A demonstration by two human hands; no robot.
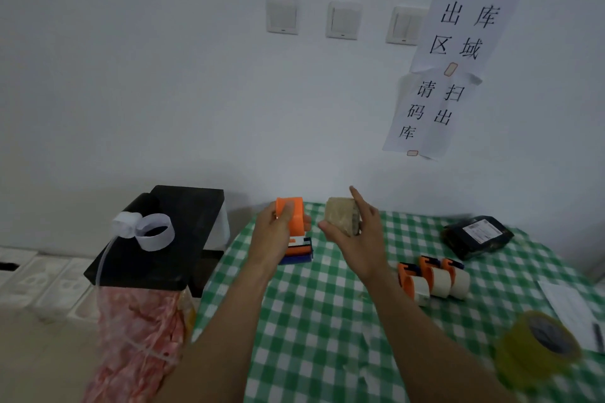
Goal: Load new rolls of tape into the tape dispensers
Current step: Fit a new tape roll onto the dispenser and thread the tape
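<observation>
At the far side of the bench (327, 321), the orange dispenser (299, 222) is gripped in the left hand (273, 232), thumb curled over its top. Just beside it, the brown tape roll (342, 214) is pinched in the right hand (357, 239), forefinger raised. Held so lightly, the roll could be dropped, or seated crooked if pushed in off-line.

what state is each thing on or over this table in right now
orange dispenser, held upright in the left hand
brown tape roll, held in the right hand, off the table, not yet loaded
three dispensers, lying on the table, each loaded with a pale roll
yellow tape roll, loose on the table, blurred
black parcel, lying label up
</observation>
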